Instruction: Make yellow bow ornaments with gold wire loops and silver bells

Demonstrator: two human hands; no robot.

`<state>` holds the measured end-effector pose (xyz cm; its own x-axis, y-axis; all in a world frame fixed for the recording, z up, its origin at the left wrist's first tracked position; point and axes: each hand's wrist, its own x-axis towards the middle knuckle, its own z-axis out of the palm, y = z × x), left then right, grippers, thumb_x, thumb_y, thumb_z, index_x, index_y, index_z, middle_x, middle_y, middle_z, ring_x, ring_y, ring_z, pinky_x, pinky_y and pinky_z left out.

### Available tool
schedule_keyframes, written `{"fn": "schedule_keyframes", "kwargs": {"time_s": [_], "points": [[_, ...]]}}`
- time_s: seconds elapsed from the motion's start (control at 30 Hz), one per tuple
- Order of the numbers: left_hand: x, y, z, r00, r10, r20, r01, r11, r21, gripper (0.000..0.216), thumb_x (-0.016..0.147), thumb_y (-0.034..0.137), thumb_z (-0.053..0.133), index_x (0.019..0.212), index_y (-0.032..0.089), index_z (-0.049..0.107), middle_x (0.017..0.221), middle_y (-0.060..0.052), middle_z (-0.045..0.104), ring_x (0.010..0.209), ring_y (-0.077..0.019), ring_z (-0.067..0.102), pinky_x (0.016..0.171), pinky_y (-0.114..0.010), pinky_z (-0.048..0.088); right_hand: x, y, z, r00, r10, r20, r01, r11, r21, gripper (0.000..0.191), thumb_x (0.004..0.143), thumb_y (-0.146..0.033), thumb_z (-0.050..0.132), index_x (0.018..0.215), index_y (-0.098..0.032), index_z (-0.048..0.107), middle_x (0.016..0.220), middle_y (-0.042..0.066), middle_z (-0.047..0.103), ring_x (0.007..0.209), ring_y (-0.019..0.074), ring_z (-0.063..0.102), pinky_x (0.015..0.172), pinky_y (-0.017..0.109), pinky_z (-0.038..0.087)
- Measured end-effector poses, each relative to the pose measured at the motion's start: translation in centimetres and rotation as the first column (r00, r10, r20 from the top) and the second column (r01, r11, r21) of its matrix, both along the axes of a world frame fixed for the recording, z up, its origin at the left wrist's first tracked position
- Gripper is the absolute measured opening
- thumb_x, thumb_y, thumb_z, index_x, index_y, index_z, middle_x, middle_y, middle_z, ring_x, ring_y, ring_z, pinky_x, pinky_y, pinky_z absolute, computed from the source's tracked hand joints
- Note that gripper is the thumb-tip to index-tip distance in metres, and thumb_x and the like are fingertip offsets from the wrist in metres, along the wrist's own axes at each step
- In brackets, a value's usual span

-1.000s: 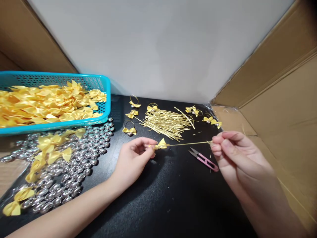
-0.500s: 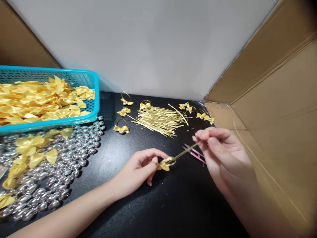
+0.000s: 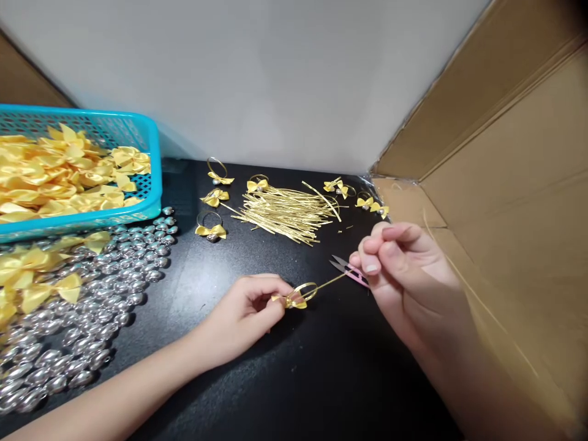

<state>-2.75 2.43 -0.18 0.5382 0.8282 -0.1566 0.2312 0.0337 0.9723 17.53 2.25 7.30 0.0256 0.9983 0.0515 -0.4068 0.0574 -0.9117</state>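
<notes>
My left hand (image 3: pixel 255 306) pinches a yellow ribbon bow (image 3: pixel 297 302) just above the black tabletop. A loop of gold tie stands up from that bow, and a straight length of gold tie (image 3: pixel 331 281) stretches from it toward the right. The far end of this strand is in the closed fingertips of my right hand (image 3: pixel 399 263). Beneath and beside the right fingers lie thread snips (image 3: pixel 351 271) with pink handles, partly covered by the hand. Whether a bead sits on the held bow, I cannot tell.
Behind my hands lies a pile of gold ties (image 3: pixel 285 211), with several finished-looking bow loops (image 3: pixel 211 229) around it. At left stand a blue basket (image 3: pixel 154 165) of yellow bows and many silver beads (image 3: pixel 110 288). A white wall (image 3: pixel 257 79) and cardboard (image 3: pixel 514 159) border the table.
The view has shifted slightly, so everything sits a little further left. The loop at the bow looks wider and more upright now. Both hands keep their hold.
</notes>
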Motion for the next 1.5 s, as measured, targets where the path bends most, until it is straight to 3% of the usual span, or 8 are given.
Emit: {"fn": "schedule_keyframes", "kwargs": {"time_s": [0.2,0.43,0.53,0.6,0.67,0.8,0.93,1.5], "points": [[-0.2,-0.3,0.1,0.987,-0.073,-0.141,0.108,0.961,0.254,0.026,0.093,0.023,0.047,0.098,0.020,0.072,0.075,-0.001,0.059,0.065,-0.0136,0.056,0.058,-0.024,0.041,0.1,1.3,-1.9,1.000,-0.014,0.000,0.014,1.000,0.000,0.009,0.074,-0.028,0.083,0.079,-0.029,0.076,0.076,-0.006,0.075,0.072,0.0067,0.070,0.076,0.020,0.059],[0.2,-0.9,0.4,0.884,-0.294,-0.364,0.446,0.766,0.463,0.053,0.088,0.010,0.046,0.135,0.032,0.055,0.088,-0.004,0.058,0.079,-0.0198,0.056,0.069,-0.029,0.046,-0.4,1.8,-2.4,0.984,0.176,0.006,-0.176,0.984,0.023,0.007,0.078,-0.021,0.077,0.083,-0.026,0.076,0.078,-0.005,0.076,0.075,0.0090,0.072,0.077,0.023,0.061],[0.4,-0.7,0.1,0.936,-0.214,-0.278,0.340,0.747,0.571,0.049,0.088,0.007,0.046,0.127,0.032,0.060,0.083,-0.003,0.056,0.076,-0.0185,0.056,0.070,-0.029,0.046,-0.2,2.0,-0.7,0.974,0.223,0.050,-0.227,0.969,0.102,0.011,0.078,-0.017,0.076,0.083,-0.026,0.075,0.081,-0.004,0.077,0.078,0.0103,0.073,0.077,0.025,0.061],[0.9,-0.1,0.1,0.989,0.039,-0.141,0.060,0.773,0.632,0.027,0.088,0.011,0.053,0.104,0.028,0.066,0.083,-0.002,0.055,0.079,-0.0186,0.056,0.073,-0.030,0.047,0.0,2.5,0.5,0.970,0.233,0.066,-0.241,0.959,0.152,0.013,0.079,-0.015,0.074,0.083,-0.027,0.075,0.081,-0.005,0.077,0.078,0.0096,0.073,0.078,0.024,0.061],[1.9,1.1,0.4,0.969,0.244,-0.025,-0.173,0.754,0.633,0.041,0.080,0.022,0.071,0.118,0.028,0.057,0.108,-0.006,0.056,0.101,-0.0245,0.056,0.084,-0.036,0.049,0.2,3.3,1.6,0.971,0.230,0.067,-0.239,0.950,0.199,0.012,0.079,-0.016,0.074,0.083,-0.027,0.076,0.080,-0.006,0.077,0.077,0.0084,0.073,0.079,0.022,0.060],[4.6,4.3,1.6,0.923,0.347,0.164,-0.384,0.814,0.437,0.081,0.066,0.033,0.085,0.136,0.028,0.045,0.145,-0.010,0.042,0.136,-0.0331,0.036,0.109,-0.044,0.036,0.2,5.9,3.1,0.977,0.200,0.080,-0.214,0.939,0.270,0.007,0.076,-0.025,0.078,0.082,-0.025,0.076,0.080,-0.003,0.077,0.077,0.0118,0.072,0.078,0.028,0.061],[6.5,6.2,2.1,0.815,0.452,0.363,-0.400,0.892,-0.213,0.066,0.073,0.040,0.079,0.130,0.023,0.051,0.127,-0.012,0.055,0.093,-0.0240,0.063,0.076,-0.037,0.052,-0.3,8.6,3.8,0.983,0.167,0.071,-0.180,0.943,0.278,0.013,0.070,-0.030,0.082,0.079,-0.025,0.076,0.077,-0.001,0.076,0.074,0.0128,0.071,0.081,0.032,0.060],[8.8,5.3,1.0,0.697,0.541,0.472,-0.259,0.802,-0.538,0.034,0.076,0.019,0.078,0.105,0.020,0.060,0.112,-0.008,0.066,0.091,-0.0175,0.067,0.086,-0.031,0.048,-1.3,11.4,2.1,0.999,-0.050,0.002,0.049,0.992,0.118,0.024,0.060,-0.031,0.083,0.077,-0.018,0.073,0.081,0.005,0.077,0.078,0.0177,0.073,0.067,0.029,0.061]]}}
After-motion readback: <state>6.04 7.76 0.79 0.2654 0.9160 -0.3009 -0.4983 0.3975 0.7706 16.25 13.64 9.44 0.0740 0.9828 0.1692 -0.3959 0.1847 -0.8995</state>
